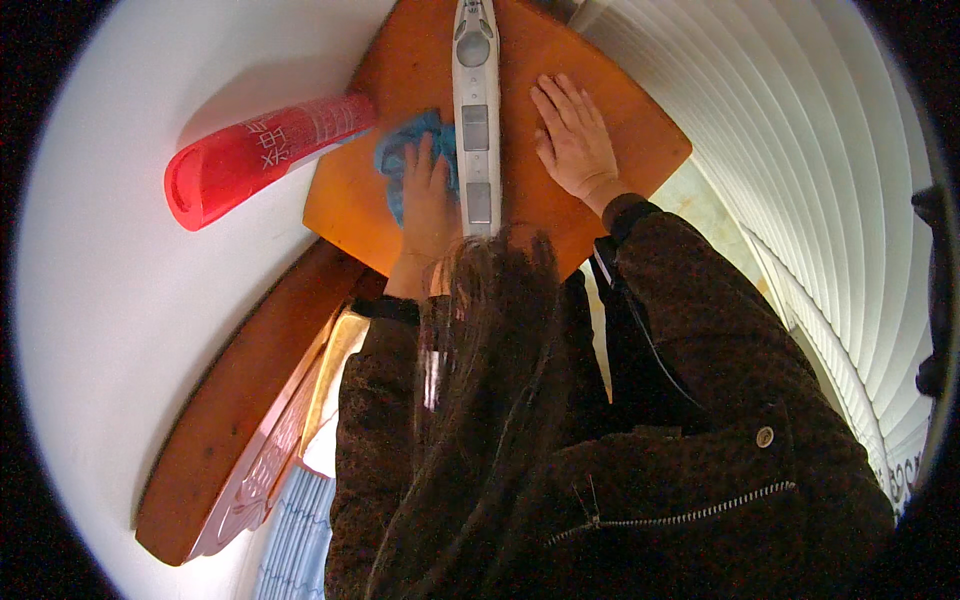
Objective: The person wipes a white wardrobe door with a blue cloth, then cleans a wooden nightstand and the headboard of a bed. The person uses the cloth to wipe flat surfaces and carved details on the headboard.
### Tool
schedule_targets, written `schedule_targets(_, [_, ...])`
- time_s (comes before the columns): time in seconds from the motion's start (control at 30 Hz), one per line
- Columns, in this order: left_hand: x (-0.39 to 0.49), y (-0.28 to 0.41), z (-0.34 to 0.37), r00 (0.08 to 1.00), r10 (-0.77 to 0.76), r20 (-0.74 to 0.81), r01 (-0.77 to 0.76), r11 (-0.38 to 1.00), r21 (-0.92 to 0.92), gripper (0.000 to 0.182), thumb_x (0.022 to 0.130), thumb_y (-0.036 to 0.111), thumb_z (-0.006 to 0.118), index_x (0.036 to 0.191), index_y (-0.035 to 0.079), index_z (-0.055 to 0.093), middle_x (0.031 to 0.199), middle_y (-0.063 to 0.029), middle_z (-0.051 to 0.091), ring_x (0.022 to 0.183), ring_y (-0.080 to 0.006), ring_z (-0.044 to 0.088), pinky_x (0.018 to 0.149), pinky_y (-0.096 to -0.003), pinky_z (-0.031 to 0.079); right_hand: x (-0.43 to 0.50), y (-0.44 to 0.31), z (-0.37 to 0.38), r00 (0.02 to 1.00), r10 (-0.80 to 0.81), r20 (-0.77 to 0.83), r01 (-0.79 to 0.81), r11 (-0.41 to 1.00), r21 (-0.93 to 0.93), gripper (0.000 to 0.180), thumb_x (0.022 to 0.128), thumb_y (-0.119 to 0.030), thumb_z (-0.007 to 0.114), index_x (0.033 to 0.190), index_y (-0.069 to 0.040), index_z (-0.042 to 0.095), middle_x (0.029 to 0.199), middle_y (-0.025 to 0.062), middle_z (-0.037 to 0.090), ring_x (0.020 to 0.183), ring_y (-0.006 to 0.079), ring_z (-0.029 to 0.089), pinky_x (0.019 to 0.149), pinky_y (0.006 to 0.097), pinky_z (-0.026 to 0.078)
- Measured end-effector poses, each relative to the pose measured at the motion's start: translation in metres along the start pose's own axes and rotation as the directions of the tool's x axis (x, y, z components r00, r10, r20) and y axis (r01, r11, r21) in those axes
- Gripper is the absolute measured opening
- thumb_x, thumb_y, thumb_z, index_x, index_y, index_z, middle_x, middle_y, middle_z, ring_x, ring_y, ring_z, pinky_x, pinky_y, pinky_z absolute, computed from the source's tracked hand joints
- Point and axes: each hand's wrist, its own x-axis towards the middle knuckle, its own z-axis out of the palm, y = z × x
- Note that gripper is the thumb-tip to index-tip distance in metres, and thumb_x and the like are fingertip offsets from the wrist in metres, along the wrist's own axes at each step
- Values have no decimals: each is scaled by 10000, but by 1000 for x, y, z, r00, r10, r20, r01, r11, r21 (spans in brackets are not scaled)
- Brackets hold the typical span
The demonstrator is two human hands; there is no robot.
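My left hand [426,195] presses on a crumpled blue cloth [394,157] with its fingers over it, on an orange-brown wooden tabletop [622,97]. Flat on the bare wood to the right lies my right hand [577,142], holding nothing, thumb apart from the fingers. Between the hands runs a long, narrow white device [474,150] with grey panels and a round grey part; its far end leaves the top of the view. Left of the cloth stands a red bottle-like container [262,161] bearing white writing. Long hair hides part of my left wrist.
A white wall [97,225] rises on the left, close to the red container. Below it extends a red-brown wooden headboard [232,397], with blue striped bedding [296,532] beside it. White ribbed panels or curtain folds [795,150] border the right side.
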Motion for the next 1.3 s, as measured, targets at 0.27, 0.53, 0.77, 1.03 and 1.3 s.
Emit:
schedule_targets(0.27, [-28, 33, 14, 904, -232, 361, 228, 972, 54, 412, 841, 166, 634, 1236, 52, 619, 1516, -225, 367, 1370, -522, 329, 1109, -539, 327, 4, 0, -3, 1000, -5, 31, 4, 999, 33, 566, 905, -126, 580, 1450, -96, 431, 1546, 79, 359, 1456, 279, 289, 1206, 451, 227])
schedule_targets(0.53, [-96, 43, 12, 893, -203, 401, 179, 979, 98, 473, 903, 197, 569, 1376, 210, 548, 1563, -197, 313, 1442, -479, 249, 1095, -658, 281, 6, 2, 1, 998, 20, 59, -21, 1000, 18, 559, 914, -106, 592, 1451, -98, 437, 1540, 85, 377, 1452, 286, 303, 1202, 442, 233])
schedule_targets(0.77, [26, 27, 16, 985, -128, 112, 91, 952, 291, 379, 778, 185, 700, 1130, 53, 646, 1520, -185, 377, 1373, -481, 347, 1029, -598, 395, 6, 3, 2, 1000, -8, 29, 7, 1000, 29, 556, 921, -107, 579, 1457, -112, 430, 1552, 73, 359, 1463, 274, 279, 1200, 437, 234])
schedule_targets(1.03, [11, 9, 34, 990, -131, 44, 114, 956, 272, 406, 780, 205, 705, 1161, 84, 631, 1529, -201, 363, 1393, -495, 318, 1039, -606, 383, 6, 1, 0, 999, -6, 32, 5, 1000, 25, 580, 900, -90, 583, 1458, -100, 424, 1548, 79, 357, 1462, 276, 278, 1206, 445, 217])
schedule_targets(1.3, [-217, -25, 65, 874, -453, 177, 377, 861, 342, 465, 840, 370, 652, 1254, 169, 587, 1555, -194, 331, 1400, -501, 309, 1067, -592, 350, 7, 1, -1, 1000, -2, 23, 1, 999, 53, 603, 871, -95, 599, 1451, -92, 432, 1544, 77, 363, 1454, 284, 291, 1202, 448, 227])
